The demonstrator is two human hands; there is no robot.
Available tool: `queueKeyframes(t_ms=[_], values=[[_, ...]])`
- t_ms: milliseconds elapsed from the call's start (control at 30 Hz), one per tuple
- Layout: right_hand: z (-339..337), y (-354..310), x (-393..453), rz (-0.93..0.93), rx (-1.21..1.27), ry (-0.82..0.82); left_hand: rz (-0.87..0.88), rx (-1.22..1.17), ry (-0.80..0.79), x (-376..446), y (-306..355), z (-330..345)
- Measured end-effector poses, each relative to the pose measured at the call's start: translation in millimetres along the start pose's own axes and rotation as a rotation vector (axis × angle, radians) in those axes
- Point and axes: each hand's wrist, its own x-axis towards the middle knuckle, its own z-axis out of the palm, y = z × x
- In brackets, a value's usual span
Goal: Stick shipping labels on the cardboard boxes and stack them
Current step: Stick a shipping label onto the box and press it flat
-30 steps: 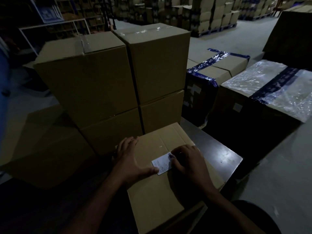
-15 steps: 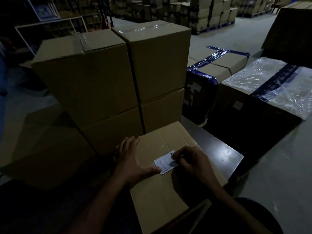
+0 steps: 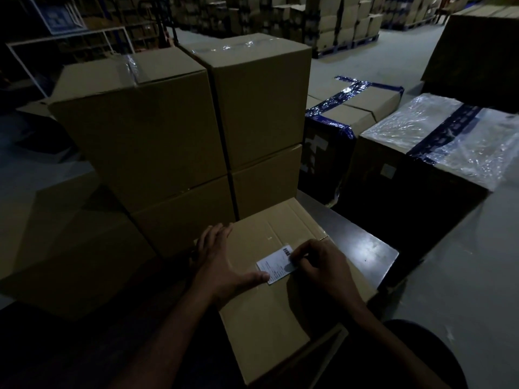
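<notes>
On top of the nearest plain brown cardboard box [image 3: 280,332], lying flat near the middle of the lid: a small white printed shipping label with a barcode at its far corner [image 3: 276,266]. Sits on the upper face, probably so as to stay readable once the box joins a stack. Left hand [image 3: 224,262]: fingers straight and spread across the lid towards the far left edge, thumb tip down on the label's near left corner, gripping nothing. Steadies the box and pins that corner so the paper cannot skew. Right hand [image 3: 320,265]: fingers curled, tips down on the label's right end; dim light and the knuckles hide whether pinching that edge or only pressing it flat, so cannot tell. Looks like the smoothing-down step, with stacking not yet begun. Under the box, a dark glossy table top [image 3: 365,248], giving a firm base to press against. Just beyond, touching or nearly so, two columns of larger tape-sealed brown cartons [image 3: 146,130], two high, a likely destination. To the right, well apart, a blue-taped carton [image 3: 362,108] and a carton wrapped in clear plastic film [image 3: 449,136].
</notes>
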Motion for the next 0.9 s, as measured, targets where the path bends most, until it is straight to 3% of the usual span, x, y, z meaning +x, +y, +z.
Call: queueKeyframes(t_ms=[400, 567, 900], values=[[0.5, -2.7, -3.4, 0.038, -0.046, 0.033, 0.008, -0.008, 0.017, 1.7, -5.0, 4.6], [-4.7, 0.5, -7.5, 0.027, -0.016, -0.036, 0.01, 0.01, 0.012, 4.4, -5.6, 3.6], [-1.3, 3.4, -20.1, 0.047, 0.063, 0.043, 0.015, -0.02, 0.018, 1.8, -3.3, 1.2]])
